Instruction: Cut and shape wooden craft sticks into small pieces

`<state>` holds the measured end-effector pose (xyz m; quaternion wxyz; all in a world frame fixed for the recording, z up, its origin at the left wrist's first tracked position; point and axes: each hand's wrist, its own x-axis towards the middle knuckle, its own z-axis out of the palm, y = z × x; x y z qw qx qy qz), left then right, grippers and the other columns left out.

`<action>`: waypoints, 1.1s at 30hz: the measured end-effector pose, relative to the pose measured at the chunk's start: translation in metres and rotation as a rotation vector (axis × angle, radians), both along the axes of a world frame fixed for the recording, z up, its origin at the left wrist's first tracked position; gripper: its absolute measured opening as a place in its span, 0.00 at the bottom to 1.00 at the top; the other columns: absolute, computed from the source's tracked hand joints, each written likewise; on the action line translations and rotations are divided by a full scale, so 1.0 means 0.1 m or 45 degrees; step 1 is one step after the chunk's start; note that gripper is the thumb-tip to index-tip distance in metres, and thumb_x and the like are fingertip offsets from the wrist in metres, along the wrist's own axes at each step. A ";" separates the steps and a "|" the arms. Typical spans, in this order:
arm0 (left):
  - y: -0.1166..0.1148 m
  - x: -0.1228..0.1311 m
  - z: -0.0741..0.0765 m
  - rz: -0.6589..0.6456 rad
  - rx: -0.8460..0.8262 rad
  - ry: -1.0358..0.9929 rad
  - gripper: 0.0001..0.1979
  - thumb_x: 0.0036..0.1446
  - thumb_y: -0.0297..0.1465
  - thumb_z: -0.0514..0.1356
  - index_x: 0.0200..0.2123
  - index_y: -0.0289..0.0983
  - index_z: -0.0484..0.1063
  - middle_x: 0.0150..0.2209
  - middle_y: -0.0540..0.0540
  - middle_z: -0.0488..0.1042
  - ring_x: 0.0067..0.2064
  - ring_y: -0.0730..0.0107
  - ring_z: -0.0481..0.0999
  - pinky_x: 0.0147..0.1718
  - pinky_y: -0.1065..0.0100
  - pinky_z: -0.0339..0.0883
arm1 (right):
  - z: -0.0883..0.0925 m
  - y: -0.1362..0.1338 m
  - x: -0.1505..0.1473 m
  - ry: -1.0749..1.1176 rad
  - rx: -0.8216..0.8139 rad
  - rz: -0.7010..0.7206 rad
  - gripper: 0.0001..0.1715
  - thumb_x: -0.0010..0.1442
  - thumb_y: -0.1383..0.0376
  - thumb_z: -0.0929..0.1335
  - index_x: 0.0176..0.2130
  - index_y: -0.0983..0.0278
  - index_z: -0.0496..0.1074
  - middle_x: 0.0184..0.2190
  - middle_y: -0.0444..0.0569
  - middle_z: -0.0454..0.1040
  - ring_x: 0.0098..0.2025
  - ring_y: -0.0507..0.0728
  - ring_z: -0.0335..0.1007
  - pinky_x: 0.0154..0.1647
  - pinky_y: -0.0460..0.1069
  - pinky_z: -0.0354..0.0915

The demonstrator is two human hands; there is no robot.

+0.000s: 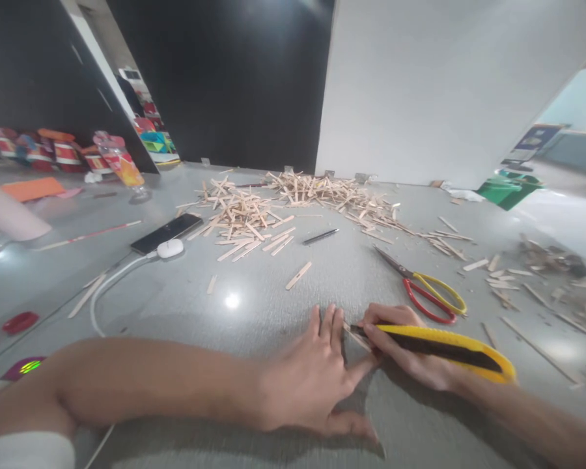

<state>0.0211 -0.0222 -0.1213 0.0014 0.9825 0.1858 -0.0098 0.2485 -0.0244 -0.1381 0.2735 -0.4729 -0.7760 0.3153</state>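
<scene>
A yellow and black utility knife [444, 348] is gripped in my right hand [405, 352], its tip down against a thin wooden stick [357, 337] on the table. My left hand [317, 374] lies flat with fingers spread, its fingers touching the stick and pressing it to the surface. The index fingertip is close to my right hand. Part of the stick is covered by my fingers. Scissors [432, 293] with one red and one yellow handle lie just beyond my right hand. A single short stick [299, 275] rests ahead of my left hand.
Heaps of wooden sticks [244, 212] lie along the back by the panels. A pen [321, 236], a phone [167, 233] and a white charger [170, 248] with its cable are left of centre. Stick scraps [502, 283] litter the right. Another person's arm [10, 212] reaches in at left.
</scene>
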 end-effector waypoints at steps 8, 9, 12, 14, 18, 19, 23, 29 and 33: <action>0.04 -0.01 -0.05 -0.042 -0.131 -0.075 0.42 0.71 0.57 0.44 0.77 0.38 0.42 0.69 0.15 0.54 0.71 0.20 0.53 0.63 0.28 0.53 | -0.03 -0.02 0.04 0.239 -0.090 -0.088 0.22 0.72 0.48 0.63 0.35 0.61 0.71 0.24 0.42 0.70 0.26 0.54 0.66 0.28 0.49 0.62; 0.04 -0.01 -0.06 -0.034 -0.168 -0.085 0.42 0.71 0.57 0.44 0.77 0.39 0.42 0.70 0.17 0.53 0.71 0.20 0.51 0.63 0.27 0.52 | -0.03 -0.02 0.04 0.222 -0.111 -0.074 0.22 0.72 0.48 0.63 0.36 0.61 0.71 0.24 0.42 0.71 0.26 0.54 0.66 0.28 0.49 0.62; 0.03 -0.02 -0.10 0.009 -0.258 -0.097 0.39 0.71 0.55 0.47 0.77 0.41 0.44 0.72 0.19 0.48 0.72 0.19 0.46 0.63 0.24 0.49 | -0.02 0.01 0.03 0.141 -0.114 -0.053 0.23 0.72 0.48 0.63 0.36 0.61 0.72 0.27 0.44 0.73 0.28 0.54 0.68 0.31 0.50 0.63; 0.03 -0.02 -0.11 0.032 -0.300 -0.104 0.37 0.72 0.52 0.48 0.76 0.41 0.47 0.73 0.19 0.46 0.72 0.18 0.43 0.63 0.23 0.48 | -0.01 0.02 0.03 0.132 -0.091 -0.062 0.23 0.72 0.48 0.63 0.36 0.61 0.73 0.27 0.44 0.74 0.28 0.54 0.68 0.32 0.50 0.63; 0.03 -0.01 -0.13 0.037 -0.326 -0.115 0.36 0.73 0.50 0.48 0.76 0.40 0.47 0.72 0.17 0.45 0.71 0.18 0.40 0.64 0.24 0.48 | -0.02 0.02 0.02 0.180 -0.088 -0.051 0.21 0.71 0.48 0.64 0.36 0.61 0.72 0.25 0.42 0.73 0.27 0.53 0.67 0.30 0.49 0.63; 0.03 -0.01 -0.13 0.035 -0.326 -0.114 0.36 0.73 0.49 0.48 0.76 0.40 0.47 0.72 0.17 0.46 0.71 0.18 0.40 0.64 0.24 0.48 | -0.02 0.02 0.02 0.188 -0.086 -0.046 0.21 0.71 0.48 0.64 0.36 0.61 0.72 0.24 0.42 0.72 0.26 0.53 0.66 0.29 0.49 0.62; 0.04 0.00 -0.13 0.020 -0.314 -0.110 0.35 0.73 0.49 0.47 0.75 0.40 0.49 0.71 0.14 0.47 0.71 0.18 0.40 0.63 0.24 0.48 | -0.02 0.01 0.03 0.151 -0.049 -0.039 0.20 0.71 0.49 0.65 0.36 0.60 0.72 0.25 0.42 0.74 0.27 0.54 0.68 0.31 0.50 0.62; 0.03 0.00 -0.14 0.001 -0.262 -0.109 0.36 0.73 0.50 0.47 0.75 0.38 0.50 0.70 0.13 0.49 0.70 0.17 0.42 0.63 0.26 0.51 | -0.03 0.02 0.04 0.098 -0.037 -0.041 0.22 0.71 0.49 0.64 0.34 0.61 0.73 0.25 0.43 0.74 0.27 0.54 0.68 0.33 0.51 0.61; 0.03 0.00 -0.15 -0.002 -0.224 -0.119 0.36 0.73 0.50 0.47 0.74 0.36 0.52 0.70 0.13 0.50 0.70 0.17 0.44 0.63 0.26 0.52 | -0.05 0.02 0.05 0.106 -0.063 -0.042 0.22 0.72 0.49 0.64 0.34 0.61 0.72 0.25 0.42 0.74 0.28 0.54 0.68 0.34 0.51 0.61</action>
